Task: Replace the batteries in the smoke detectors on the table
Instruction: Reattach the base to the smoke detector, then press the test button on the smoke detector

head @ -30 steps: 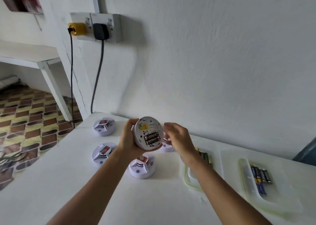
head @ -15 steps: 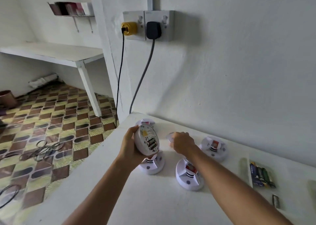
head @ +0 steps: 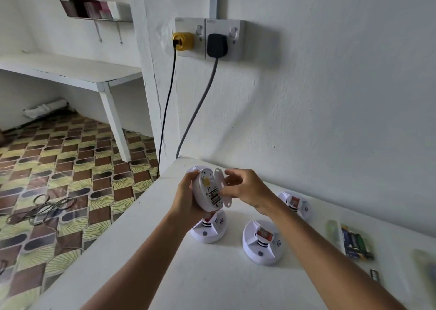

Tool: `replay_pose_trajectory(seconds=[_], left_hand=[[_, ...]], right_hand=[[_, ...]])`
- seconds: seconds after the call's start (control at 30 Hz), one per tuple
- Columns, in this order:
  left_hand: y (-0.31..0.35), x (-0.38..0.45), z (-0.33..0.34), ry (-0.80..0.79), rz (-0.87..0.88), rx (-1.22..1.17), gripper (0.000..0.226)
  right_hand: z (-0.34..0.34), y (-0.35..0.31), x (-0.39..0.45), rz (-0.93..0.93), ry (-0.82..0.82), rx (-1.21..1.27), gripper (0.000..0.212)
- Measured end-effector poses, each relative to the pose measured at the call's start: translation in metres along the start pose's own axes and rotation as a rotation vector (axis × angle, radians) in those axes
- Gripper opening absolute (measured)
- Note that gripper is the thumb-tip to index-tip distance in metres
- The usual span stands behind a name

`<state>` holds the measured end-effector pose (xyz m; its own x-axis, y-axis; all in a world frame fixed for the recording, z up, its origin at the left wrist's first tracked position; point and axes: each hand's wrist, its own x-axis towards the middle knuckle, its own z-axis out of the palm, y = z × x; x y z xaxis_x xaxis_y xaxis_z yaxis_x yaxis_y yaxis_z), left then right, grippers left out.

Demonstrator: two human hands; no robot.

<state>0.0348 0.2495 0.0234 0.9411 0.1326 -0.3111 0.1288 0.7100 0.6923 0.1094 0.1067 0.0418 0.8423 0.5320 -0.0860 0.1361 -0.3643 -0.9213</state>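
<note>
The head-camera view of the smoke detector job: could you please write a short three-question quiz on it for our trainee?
1. True or false: the left hand grips the round white smoke detector with its battery bay showing.
2. What does the right hand hold against that detector? A) a loose battery B) the thin white round back plate C) a screwdriver
3. Fill in: the plug in the left-hand socket on the wall is ____.

Key
1. True; batteries sit in the open bay.
2. B.
3. Yellow; the one beside it is black.
</note>
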Motion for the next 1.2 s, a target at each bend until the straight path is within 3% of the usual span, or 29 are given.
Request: replay_pose_trajectory(seconds=[0.1, 0.47, 0.8, 1.2], left_hand=[[-0.003, -0.003, 0.007, -0.047, 0.004, 0.008, 0.057], [-0.007, -0.012, 0.020, -0.080, 0.035, 0.051, 0.059], [-0.007, -0.018, 0.024, -0.010, 0.036, 0.096, 0.051], [-0.014, -0.024, 0.029, 0.064, 0.130, 0.235, 0.043]], right_hand=[[0.004, -0.010, -0.010, -0.087, -0.036, -0.104, 0.032], [-0.008, -0.023, -0.018, -0.119, -0.059, -0.173, 0.046], [-0.009, -0.026, -0.018, -0.098, -0.051, -0.139, 0.037], [-0.001, -0.028, -0.026, -0.021, 0.077, -0.158, 0.036]])
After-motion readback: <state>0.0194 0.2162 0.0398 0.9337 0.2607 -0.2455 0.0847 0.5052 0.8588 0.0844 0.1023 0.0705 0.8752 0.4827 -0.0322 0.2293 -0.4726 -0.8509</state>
